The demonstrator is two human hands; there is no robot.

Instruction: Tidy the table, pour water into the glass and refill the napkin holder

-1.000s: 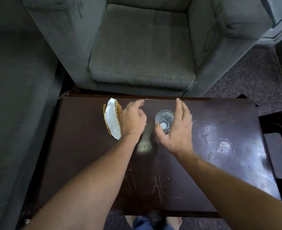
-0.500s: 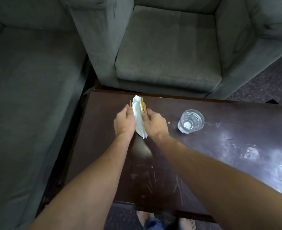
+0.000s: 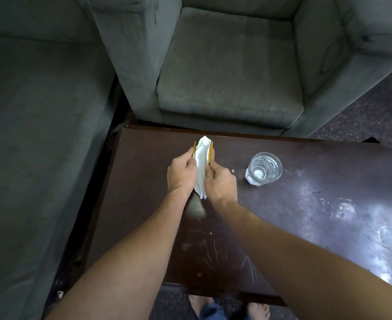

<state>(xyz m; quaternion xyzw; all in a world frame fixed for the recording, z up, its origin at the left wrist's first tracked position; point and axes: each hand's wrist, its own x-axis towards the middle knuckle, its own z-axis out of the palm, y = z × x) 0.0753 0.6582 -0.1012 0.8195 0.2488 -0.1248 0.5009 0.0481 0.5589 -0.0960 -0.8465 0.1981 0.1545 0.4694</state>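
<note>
The napkin holder (image 3: 210,152) stands near the far edge of the bench (image 3: 305,204), toward its left corner, with white napkins (image 3: 202,162) packed between its two gold sides. The left hand (image 3: 182,175) pinches the left side with curled fingers (image 3: 189,158), and the right hand (image 3: 220,182) grips the right side. The glass (image 3: 263,169), with water in it, stands apart to the right.

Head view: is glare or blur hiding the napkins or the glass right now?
Head view: the room is dim, but the napkins in the napkin holder and the glass read sharp. Head view: a bright glare patch sits on the table just nearer than the napkins and does not cover them. Head view: the wide-angle lens bows the table's edges, and the far right edge looks smeared.
</note>
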